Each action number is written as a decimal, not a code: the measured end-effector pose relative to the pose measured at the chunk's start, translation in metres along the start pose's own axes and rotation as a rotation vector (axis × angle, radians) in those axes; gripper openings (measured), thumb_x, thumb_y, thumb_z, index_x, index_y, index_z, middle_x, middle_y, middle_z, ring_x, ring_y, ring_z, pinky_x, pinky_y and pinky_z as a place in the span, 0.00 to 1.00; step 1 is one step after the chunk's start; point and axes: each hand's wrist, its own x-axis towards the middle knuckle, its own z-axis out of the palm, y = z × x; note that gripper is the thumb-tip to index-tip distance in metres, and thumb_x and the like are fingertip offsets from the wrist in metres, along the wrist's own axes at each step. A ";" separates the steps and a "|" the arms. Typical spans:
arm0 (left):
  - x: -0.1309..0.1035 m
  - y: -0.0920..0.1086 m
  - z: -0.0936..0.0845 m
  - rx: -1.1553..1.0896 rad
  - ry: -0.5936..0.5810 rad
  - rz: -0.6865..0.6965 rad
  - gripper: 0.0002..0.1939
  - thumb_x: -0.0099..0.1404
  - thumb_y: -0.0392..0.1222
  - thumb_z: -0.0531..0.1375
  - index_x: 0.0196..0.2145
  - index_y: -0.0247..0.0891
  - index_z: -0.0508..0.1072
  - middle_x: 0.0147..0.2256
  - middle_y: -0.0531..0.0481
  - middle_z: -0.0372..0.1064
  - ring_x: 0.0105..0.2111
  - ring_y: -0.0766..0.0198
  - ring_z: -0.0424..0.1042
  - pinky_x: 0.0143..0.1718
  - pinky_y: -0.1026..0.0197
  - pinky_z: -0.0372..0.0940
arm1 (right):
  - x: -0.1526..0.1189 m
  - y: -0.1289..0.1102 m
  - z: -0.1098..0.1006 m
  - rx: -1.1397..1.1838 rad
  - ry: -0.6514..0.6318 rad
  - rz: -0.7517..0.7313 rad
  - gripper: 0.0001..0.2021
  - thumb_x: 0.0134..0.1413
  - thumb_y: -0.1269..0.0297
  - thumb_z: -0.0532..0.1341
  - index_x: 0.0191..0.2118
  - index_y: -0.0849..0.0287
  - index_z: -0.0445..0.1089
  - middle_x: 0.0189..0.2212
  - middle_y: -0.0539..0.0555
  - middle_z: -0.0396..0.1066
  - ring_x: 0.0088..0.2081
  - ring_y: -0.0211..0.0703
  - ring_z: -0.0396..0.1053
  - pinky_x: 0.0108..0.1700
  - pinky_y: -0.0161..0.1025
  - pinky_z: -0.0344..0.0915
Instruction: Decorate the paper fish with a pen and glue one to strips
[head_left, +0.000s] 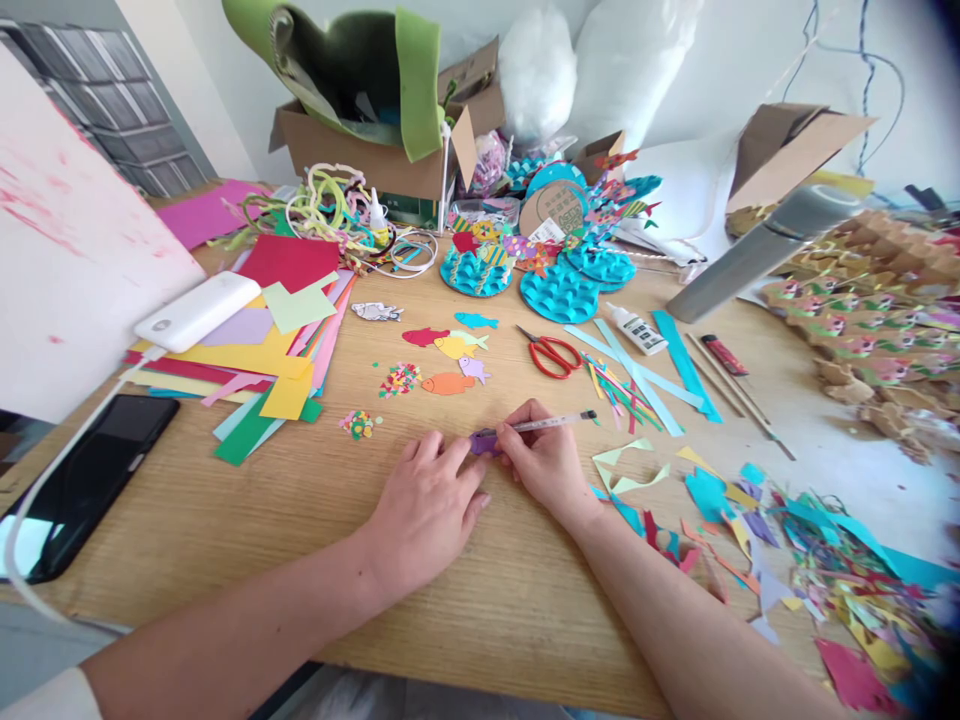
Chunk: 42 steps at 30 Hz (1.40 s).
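Wood tbl [480, 640], L hand [427, 495] palm-down, unclenched, at purple paper [484, 442]; R grip [541, 455] closed round pen/pencil [551, 422].

Tabletop [300, 520]: grained wood, smooth | purple piece [484, 441]: matt paper | fish cutouts [448, 383]: matt paper | scissors [535, 343]: metal, glossy red plastic | phone [82, 480]: glossy black | power bank [196, 312]: smooth white plastic | box [322, 150]: matt cardboard | bag [536, 75]: shiny plastic film

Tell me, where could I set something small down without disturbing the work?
Bare desk lies between the phone, coloured paper stack and left hand. Another patch opens between that hand and the right hand, towards the front edge. It is crowded at right with paper scraps, and at the back with a cardboard box and blue trays.
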 end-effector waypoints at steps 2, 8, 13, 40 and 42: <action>0.000 0.000 0.001 -0.005 0.000 0.001 0.17 0.68 0.44 0.55 0.53 0.44 0.69 0.47 0.46 0.66 0.44 0.52 0.60 0.45 0.47 0.61 | -0.002 -0.002 -0.002 0.037 0.082 -0.023 0.09 0.51 0.61 0.61 0.26 0.55 0.62 0.16 0.45 0.64 0.16 0.34 0.58 0.17 0.31 0.54; 0.000 -0.001 0.002 -0.028 0.003 0.009 0.18 0.69 0.44 0.54 0.56 0.44 0.67 0.49 0.46 0.66 0.45 0.52 0.60 0.46 0.47 0.60 | -0.007 -0.006 -0.005 0.127 0.256 -0.094 0.09 0.51 0.61 0.62 0.26 0.55 0.61 0.17 0.45 0.62 0.17 0.34 0.58 0.18 0.32 0.55; 0.000 -0.001 0.002 -0.032 0.012 0.011 0.18 0.69 0.45 0.54 0.56 0.44 0.68 0.48 0.45 0.66 0.45 0.52 0.60 0.45 0.48 0.61 | -0.007 -0.003 -0.004 0.126 0.258 -0.111 0.09 0.52 0.60 0.61 0.27 0.55 0.61 0.18 0.45 0.62 0.17 0.34 0.58 0.18 0.32 0.55; 0.000 -0.007 0.008 -0.068 0.041 -0.035 0.18 0.68 0.44 0.55 0.55 0.48 0.69 0.38 0.45 0.62 0.42 0.53 0.61 0.44 0.49 0.63 | -0.003 0.003 0.001 0.067 0.065 -0.087 0.10 0.53 0.56 0.62 0.30 0.55 0.63 0.17 0.44 0.62 0.15 0.35 0.57 0.16 0.33 0.55; 0.000 -0.007 0.007 -0.058 0.022 -0.036 0.18 0.68 0.43 0.55 0.54 0.48 0.69 0.38 0.45 0.63 0.42 0.52 0.61 0.44 0.48 0.63 | -0.004 0.001 0.001 0.079 0.038 -0.076 0.10 0.52 0.57 0.63 0.30 0.55 0.63 0.17 0.44 0.62 0.15 0.34 0.56 0.16 0.33 0.55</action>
